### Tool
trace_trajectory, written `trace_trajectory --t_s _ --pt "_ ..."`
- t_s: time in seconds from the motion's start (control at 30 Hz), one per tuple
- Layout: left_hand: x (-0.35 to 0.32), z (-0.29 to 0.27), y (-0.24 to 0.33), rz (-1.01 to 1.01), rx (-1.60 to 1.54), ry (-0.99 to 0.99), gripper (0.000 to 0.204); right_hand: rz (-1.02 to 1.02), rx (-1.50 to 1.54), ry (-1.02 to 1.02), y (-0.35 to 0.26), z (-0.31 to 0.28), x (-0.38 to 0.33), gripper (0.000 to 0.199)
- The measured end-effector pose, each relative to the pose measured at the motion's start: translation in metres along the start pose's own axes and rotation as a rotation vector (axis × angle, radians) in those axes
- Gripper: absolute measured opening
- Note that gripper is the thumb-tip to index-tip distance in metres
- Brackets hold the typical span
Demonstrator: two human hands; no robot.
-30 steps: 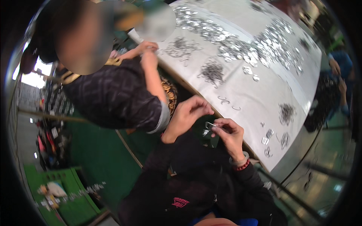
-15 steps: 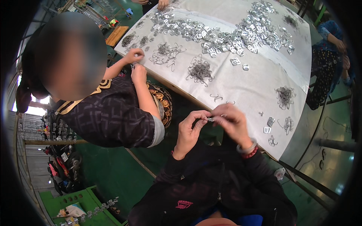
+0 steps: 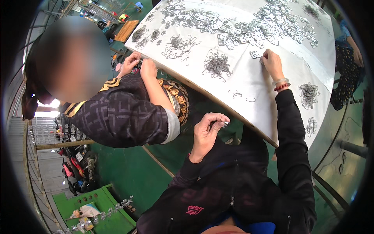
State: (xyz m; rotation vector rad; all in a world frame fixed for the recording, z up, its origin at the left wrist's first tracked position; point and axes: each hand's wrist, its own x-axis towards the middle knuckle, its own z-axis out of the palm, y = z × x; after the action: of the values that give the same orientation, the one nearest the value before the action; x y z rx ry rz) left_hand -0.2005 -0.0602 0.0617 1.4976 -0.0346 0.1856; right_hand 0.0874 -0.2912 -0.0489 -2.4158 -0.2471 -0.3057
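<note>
**Pinched metal piece (image 3: 226, 123) in the left hand (image 3: 206, 134), right hand (image 3: 272, 64) out on the counter (image 3: 257, 84)**

Left hand: raised in front of the dark jacket (image 3: 218, 183), just off the counter's near edge. Thumb and forefinger closed on the metal piece; only a shiny end shows past the fingertips, so its full shape cannot be told.

Right hand: arm stretched out over the white-covered counter, fingers bent, tips down just beside a slotted buckle (image 3: 254, 54). Cannot tell whether these fingers grip anything; the contact is partly hidden. Wrist carries a pale bangle (image 3: 279, 81) and a red beaded bracelet (image 3: 282, 86).

Counter contents: broad heap of silvery buckles (image 3: 237, 33) beyond the right hand. Dense pile of wire hooks (image 3: 217, 65) to its left. Few loose hooks (image 3: 235, 94) lie near the edge, between the two hands. Another hook pile (image 3: 309, 96) sits to the right of the outstretched forearm, a smaller hook cluster (image 3: 311, 127) on the near side of it.

Left neighbour: co-worker in a dark patterned top (image 3: 120, 119), both hands (image 3: 148, 69) together by the counter edge. What they hold is too small to identify.
</note>
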Motion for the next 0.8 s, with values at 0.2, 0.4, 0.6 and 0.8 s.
trace_trajectory --t_s 0.2,0.4,0.6,0.8 --pt "0.0 -0.003 -0.016 0.1 0.09 -0.06 0.007 0.147 0.63 -0.25 -0.077 -0.02 -0.07 0.016" --pt "0.007 0.002 -0.018 0.078 0.225 -0.012 0.011 0.11 0.89 -0.38 -0.161 -0.074 -0.156 0.016" --pt "0.012 0.005 -0.02 0.103 0.368 0.001 0.014 0.199 1.024 -0.326 -0.183 -0.086 -0.17 0.014" --pt "0.012 -0.003 -0.032 0.014 0.22 -0.004 0.016 0.189 1.166 -0.286 -0.182 -0.073 -0.169 0.012"
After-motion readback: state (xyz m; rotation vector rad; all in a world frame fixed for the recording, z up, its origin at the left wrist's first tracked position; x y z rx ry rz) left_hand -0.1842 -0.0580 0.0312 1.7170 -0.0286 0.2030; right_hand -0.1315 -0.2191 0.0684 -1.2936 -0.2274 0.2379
